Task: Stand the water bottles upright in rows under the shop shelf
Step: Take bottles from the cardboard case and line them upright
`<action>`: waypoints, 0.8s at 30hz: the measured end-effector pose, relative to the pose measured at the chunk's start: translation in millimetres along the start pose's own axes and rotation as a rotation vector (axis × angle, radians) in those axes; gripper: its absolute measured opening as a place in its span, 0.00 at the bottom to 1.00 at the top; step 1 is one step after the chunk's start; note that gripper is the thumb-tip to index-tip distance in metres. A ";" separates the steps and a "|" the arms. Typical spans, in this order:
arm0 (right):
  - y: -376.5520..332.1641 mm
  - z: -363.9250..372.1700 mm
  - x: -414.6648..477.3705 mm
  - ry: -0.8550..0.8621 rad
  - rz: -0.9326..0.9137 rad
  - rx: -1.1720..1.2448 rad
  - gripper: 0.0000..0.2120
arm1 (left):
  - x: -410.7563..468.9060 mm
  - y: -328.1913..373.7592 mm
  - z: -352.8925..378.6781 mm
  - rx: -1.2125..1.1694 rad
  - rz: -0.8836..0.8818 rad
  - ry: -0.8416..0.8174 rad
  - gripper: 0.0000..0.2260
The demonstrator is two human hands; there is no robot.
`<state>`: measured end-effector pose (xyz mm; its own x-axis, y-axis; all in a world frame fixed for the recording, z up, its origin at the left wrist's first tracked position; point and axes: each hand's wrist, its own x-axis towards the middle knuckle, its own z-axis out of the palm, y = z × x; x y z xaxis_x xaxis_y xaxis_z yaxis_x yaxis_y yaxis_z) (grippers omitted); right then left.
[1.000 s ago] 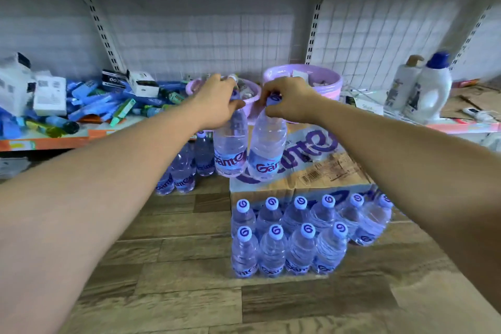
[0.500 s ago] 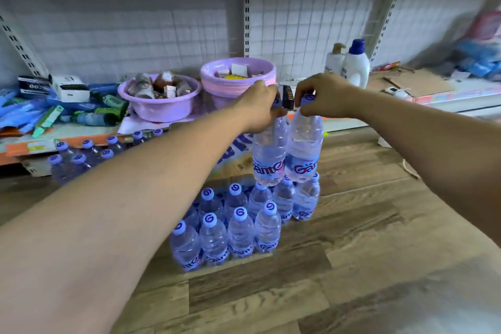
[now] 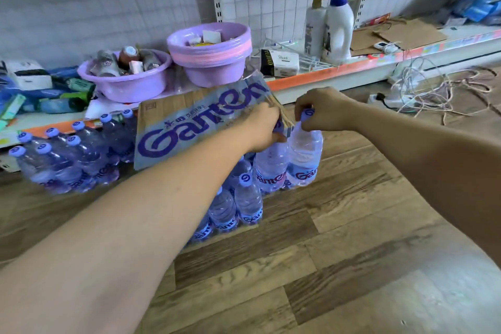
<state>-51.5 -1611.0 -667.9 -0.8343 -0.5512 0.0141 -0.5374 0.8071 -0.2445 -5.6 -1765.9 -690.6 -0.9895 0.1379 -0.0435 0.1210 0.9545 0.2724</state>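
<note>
Though capped, bottle [image 3: 305, 154] in right hand [image 3: 322, 109].

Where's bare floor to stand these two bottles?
Bare wood floor lies right of the standing bottle block, up to the shelf base, and in front of it. Crowded: left, the Ganten carton and bottles under the shelf; far right, tangled cables.

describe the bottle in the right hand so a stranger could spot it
Start at the Ganten cardboard box in front of the low shelf. At its right end the left hand and right hand each hold a water bottle by its cap. It is the right hand's bottle, outermost, with only wooden floor to its right.
</note>
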 end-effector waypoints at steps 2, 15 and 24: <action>5.3 18.6 0.7 -0.024 0.003 0.004 0.11 | 0.4 -2.8 17.6 0.000 -0.035 -0.017 0.23; 33.2 99.6 16.9 -0.242 -0.017 -0.057 0.14 | 9.9 -15.7 98.0 0.093 -0.068 -0.203 0.17; 45.3 119.1 26.5 -0.355 -0.016 -0.024 0.12 | 15.2 -21.9 112.8 0.090 -0.053 -0.224 0.16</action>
<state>-83.3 -1614.2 -794.1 -0.7329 -0.5998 -0.3211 -0.5565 0.8000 -0.2241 -14.5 -1754.9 -805.7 -0.9535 0.1331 -0.2704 0.0864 0.9803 0.1778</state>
